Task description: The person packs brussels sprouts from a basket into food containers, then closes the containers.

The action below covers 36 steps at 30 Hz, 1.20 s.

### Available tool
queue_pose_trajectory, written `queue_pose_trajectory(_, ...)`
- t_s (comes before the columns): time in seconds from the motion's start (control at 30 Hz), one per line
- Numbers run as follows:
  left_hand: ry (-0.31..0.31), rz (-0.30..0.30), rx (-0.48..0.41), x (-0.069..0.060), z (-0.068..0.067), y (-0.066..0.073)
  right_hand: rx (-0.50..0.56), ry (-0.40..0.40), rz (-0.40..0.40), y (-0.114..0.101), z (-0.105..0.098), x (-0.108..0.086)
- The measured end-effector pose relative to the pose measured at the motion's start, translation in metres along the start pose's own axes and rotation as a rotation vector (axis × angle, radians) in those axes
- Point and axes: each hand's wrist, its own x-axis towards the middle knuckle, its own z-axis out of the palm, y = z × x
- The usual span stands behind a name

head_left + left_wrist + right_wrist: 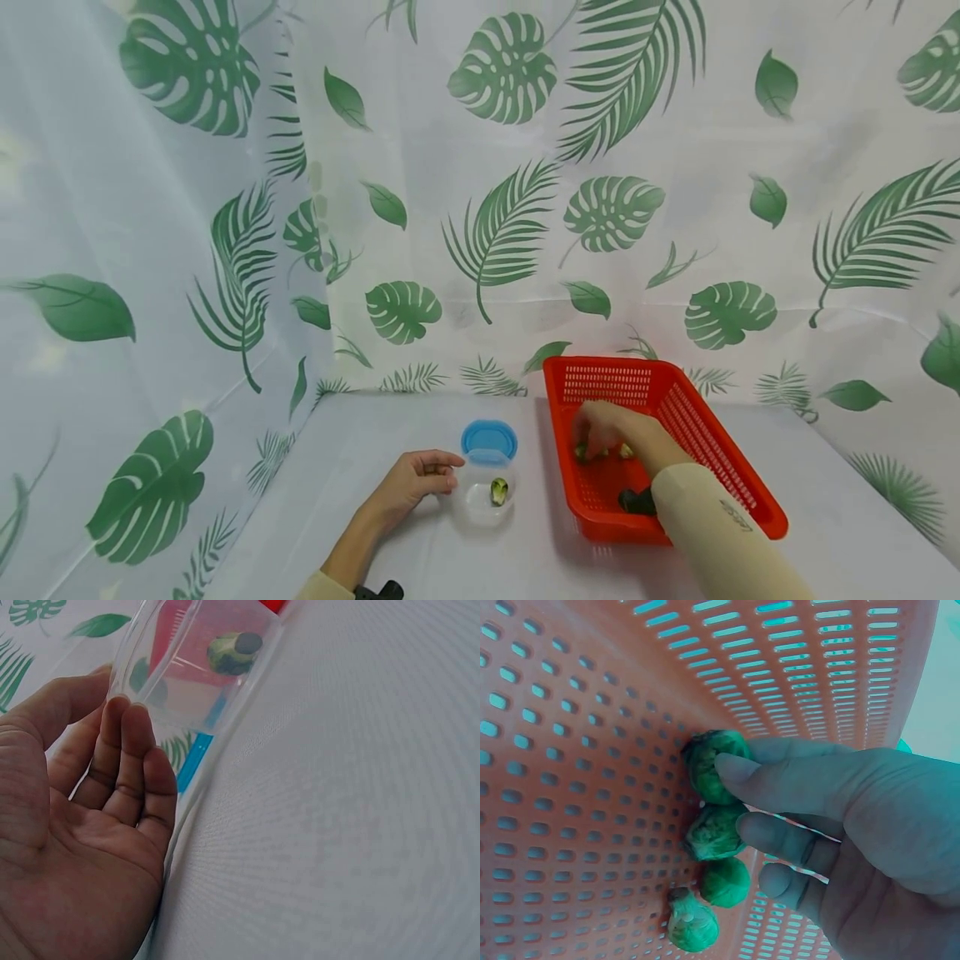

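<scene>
My left hand [408,487] pinches the left rim of a clear plastic container [474,510] between thumb and fingers. One halved-looking Brussels sprout [498,492] lies inside it, also seen through the wall in the left wrist view. Reaching into a red perforated basket [720,442], my right hand [611,425] has its thumb and forefinger around a green Brussels sprout [705,769]. Several more sit beside it on the basket floor: a second sprout [714,834] by the other fingertips, a round one [726,883] and a paler one [694,926].
A blue lid [489,435] lies on the white table just behind the container. The basket stands to the right, its high walls surrounding my right hand. Behind the table hangs a white curtain [420,250] printed with green leaves.
</scene>
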Motion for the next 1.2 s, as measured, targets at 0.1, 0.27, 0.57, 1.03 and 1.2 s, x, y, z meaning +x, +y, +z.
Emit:
queue_pose_trajectory(0.1,0.009,-0.006,0.0,0.0,0.0,0.0,-0.001,-0.004,-0.003,0.001,0.0,0.001)
queue_pose_trajectory(0.27,0.019,-0.003,0.014,0.0,0.0,0.001,0.016,-0.01,-0.01,0.0,-0.001,0.001)
queue_pose_trajectory(0.57,0.026,-0.001,0.022,0.002,0.0,0.0,0.032,0.035,-0.015,-0.005,-0.005,-0.003)
queue_pose_trajectory(1.03,0.009,0.022,0.029,0.0,-0.001,-0.001,0.07,0.189,-0.046,-0.018,-0.027,-0.014)
queue_pose_trajectory(1.2,0.008,0.01,0.024,0.0,0.0,-0.001,0.081,0.297,-0.078,-0.022,-0.035,-0.02)
